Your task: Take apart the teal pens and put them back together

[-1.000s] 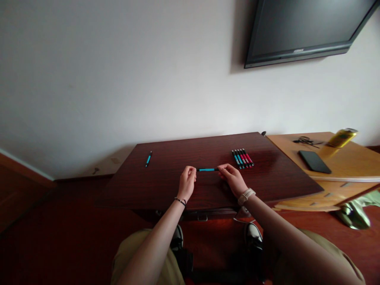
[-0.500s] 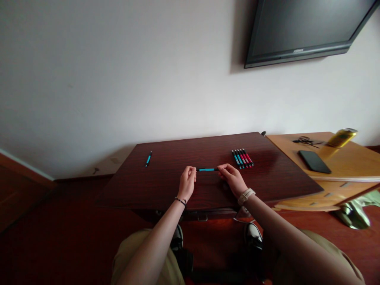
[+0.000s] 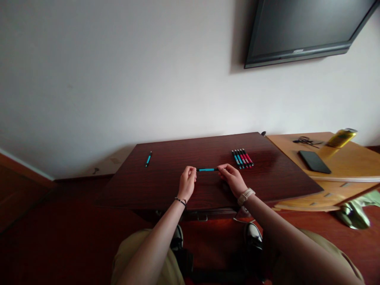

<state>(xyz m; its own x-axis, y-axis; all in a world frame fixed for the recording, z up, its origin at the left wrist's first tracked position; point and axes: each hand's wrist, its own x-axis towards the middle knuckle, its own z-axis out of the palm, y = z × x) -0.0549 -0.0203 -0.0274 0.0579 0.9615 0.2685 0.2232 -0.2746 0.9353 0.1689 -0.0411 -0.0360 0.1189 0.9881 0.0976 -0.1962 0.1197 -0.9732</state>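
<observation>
A blue pen [image 3: 207, 170] is held level over the dark wooden table [image 3: 166, 186], one end in each hand. My left hand [image 3: 187, 183] pinches its left end and my right hand [image 3: 233, 178] pinches its right end. A row of several blue and red pens [image 3: 242, 158] lies on the table just beyond my right hand. One more blue pen [image 3: 148, 158] lies alone at the table's far left.
A lighter wooden desk [image 3: 350, 166] adjoins on the right, with a black phone [image 3: 314, 161], a yellow can [image 3: 342, 137] and a dark cable [image 3: 305, 140]. A wall-mounted TV [image 3: 305, 27] hangs above. My knees and shoes [image 3: 253, 233] show below the table.
</observation>
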